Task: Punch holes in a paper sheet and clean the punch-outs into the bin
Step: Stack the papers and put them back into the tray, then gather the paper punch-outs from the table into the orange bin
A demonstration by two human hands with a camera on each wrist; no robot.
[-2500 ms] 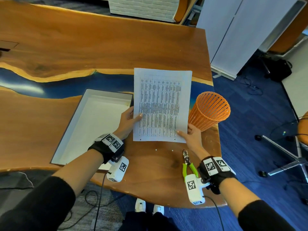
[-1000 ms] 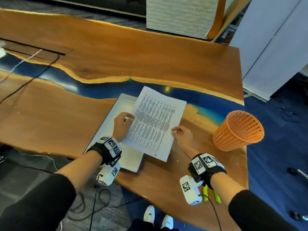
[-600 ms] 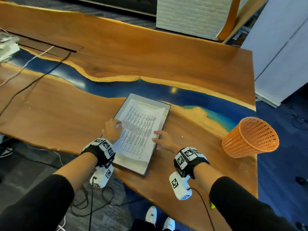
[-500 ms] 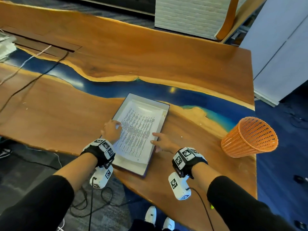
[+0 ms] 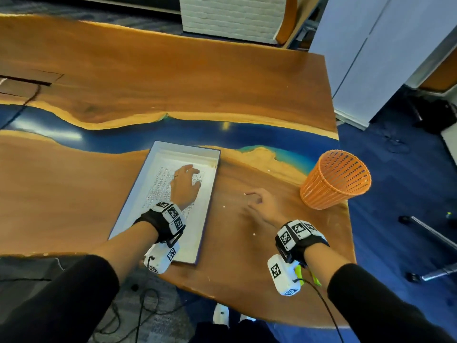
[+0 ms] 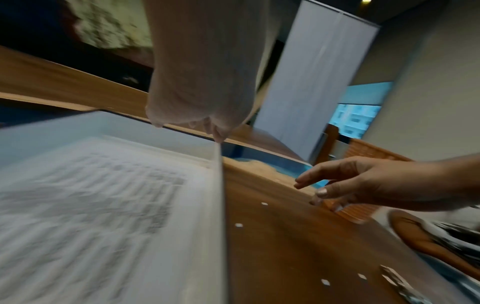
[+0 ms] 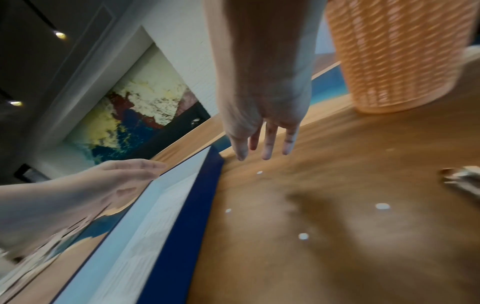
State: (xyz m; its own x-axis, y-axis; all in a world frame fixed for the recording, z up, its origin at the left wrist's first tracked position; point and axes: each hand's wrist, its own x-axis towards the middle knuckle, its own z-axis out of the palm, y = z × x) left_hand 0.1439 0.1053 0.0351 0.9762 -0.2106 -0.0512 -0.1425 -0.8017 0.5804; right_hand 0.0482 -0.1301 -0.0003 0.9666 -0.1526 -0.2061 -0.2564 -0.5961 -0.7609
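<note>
The printed paper sheet point(image 5: 163, 194) lies flat inside a shallow white tray point(image 5: 188, 149) with blue outer walls. My left hand point(image 5: 185, 181) rests on the sheet with straight fingers. To the right of the tray, my right hand point(image 5: 257, 201) hovers low over the wood with loose fingers, holding nothing. Several small white punch-outs point(image 5: 223, 206) lie scattered on the table around it, and they also show in the right wrist view as punch-outs point(image 7: 303, 236). The orange mesh bin point(image 5: 336, 179) stands near the table's right edge. The green-handled hole punch point(image 5: 300, 271) is mostly hidden under my right wrist.
The wooden table point(image 5: 148, 78) with a blue resin strip stretches far left and back. Its right edge and near edge are close to the bin and my right arm. A chair base point(image 5: 432, 233) stands on the blue carpet to the right.
The sheet went left from the table into the tray. My right hand let go of it and moved right over the punch-outs; my left hand slid further up the page.
</note>
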